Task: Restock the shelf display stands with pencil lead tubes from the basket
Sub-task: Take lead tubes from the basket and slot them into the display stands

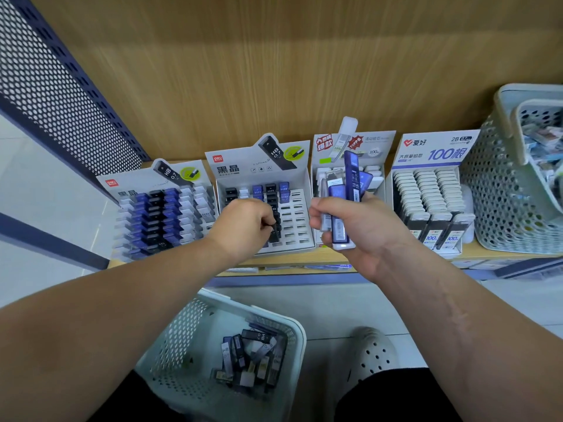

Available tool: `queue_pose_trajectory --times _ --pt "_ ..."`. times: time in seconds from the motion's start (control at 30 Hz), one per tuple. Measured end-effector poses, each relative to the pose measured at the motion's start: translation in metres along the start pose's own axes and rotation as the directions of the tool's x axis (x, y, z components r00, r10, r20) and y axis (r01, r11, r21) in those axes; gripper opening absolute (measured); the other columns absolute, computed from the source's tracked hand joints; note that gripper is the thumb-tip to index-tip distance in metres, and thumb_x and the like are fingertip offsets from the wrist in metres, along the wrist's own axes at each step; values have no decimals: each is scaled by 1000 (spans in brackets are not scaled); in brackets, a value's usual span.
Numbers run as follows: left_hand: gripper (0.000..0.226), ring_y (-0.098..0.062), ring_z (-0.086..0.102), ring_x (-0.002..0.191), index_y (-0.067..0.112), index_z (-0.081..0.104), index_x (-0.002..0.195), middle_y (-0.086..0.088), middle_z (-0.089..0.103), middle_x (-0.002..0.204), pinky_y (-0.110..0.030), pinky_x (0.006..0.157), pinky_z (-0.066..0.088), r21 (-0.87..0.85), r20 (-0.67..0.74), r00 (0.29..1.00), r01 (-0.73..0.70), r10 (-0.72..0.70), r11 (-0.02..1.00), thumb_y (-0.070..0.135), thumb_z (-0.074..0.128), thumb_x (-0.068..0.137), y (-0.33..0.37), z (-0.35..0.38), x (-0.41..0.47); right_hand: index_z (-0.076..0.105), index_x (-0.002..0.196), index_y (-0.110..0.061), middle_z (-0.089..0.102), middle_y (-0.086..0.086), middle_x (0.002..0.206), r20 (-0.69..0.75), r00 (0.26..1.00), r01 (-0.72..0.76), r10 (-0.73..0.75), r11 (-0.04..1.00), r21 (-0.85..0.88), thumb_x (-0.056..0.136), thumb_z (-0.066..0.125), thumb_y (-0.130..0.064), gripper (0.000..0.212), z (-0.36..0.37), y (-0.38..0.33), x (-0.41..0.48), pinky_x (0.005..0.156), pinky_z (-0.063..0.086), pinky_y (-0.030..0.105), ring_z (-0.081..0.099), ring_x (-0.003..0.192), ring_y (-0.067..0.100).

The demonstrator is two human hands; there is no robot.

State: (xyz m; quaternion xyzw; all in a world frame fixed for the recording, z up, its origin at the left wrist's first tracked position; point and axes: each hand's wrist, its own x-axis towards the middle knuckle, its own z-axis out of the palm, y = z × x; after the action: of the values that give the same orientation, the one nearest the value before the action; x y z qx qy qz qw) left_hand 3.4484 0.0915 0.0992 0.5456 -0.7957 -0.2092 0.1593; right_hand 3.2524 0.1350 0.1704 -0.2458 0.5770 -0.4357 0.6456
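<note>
Wooden panel (274, 71) stands behind a low shop shelf (289, 261) that carries four cardboard stands in a row. The left hand (243, 228) is at the second stand (300, 220) from the left, with its fingers curled, and it pinches a black tube (274, 234) over the column of black ones. The right hand (362, 229) is closed around a bundle of tubes (350, 181), blue and clear, and holds them upright in front of the third stand.

To do this step well, I think the tube should go straight down into the next free slot of its own colour, with the label facing the same way as its neighbours. It should be pressed until it sits level.

The basket (300, 336) on the floor between the knees has loose tubes (249, 357) in it. The left fingers cover the slot, so it is not possible to say whether the tube is already seated. Another basket (502, 193) at the right is cut off, and its contents are blurred.
</note>
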Motion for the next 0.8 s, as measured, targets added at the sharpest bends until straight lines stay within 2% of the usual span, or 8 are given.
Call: queue_pose_trajectory --times 0.43,0.6,0.8 --pt "9 -11 54 69 8 78 85 -2 71 80 -22 73 45 -50 10 1000 -9 9 999 1 75 80 -3 6 0 65 115 -2 73 9 80 -17 1000 2 -2 1000 10 85 77 -8 33 -2 -1 2 50 46 24 70 66 17" --pt "9 -12 56 69 7 78 87 -5 72 82 -21 75 45 -63 3 1000 -10 10 998 1 76 81 -3 6 0 64 114 -5 73 9 80 -19 1000 -7 7 1000 21 85 77 -8 32 -3 -1 2 49 46 24 70 66 17" --pt "7 -14 56 74 6 77 88 -7 72 86 -28 79 50 -26 5 999 -33 34 999 2 74 83 -1 7 0 65 116 -5 74 8 80 -23 1000 -6 7 1000 15 85 78 -9 34 -4 -1 2 50 46 24 71 67 17"
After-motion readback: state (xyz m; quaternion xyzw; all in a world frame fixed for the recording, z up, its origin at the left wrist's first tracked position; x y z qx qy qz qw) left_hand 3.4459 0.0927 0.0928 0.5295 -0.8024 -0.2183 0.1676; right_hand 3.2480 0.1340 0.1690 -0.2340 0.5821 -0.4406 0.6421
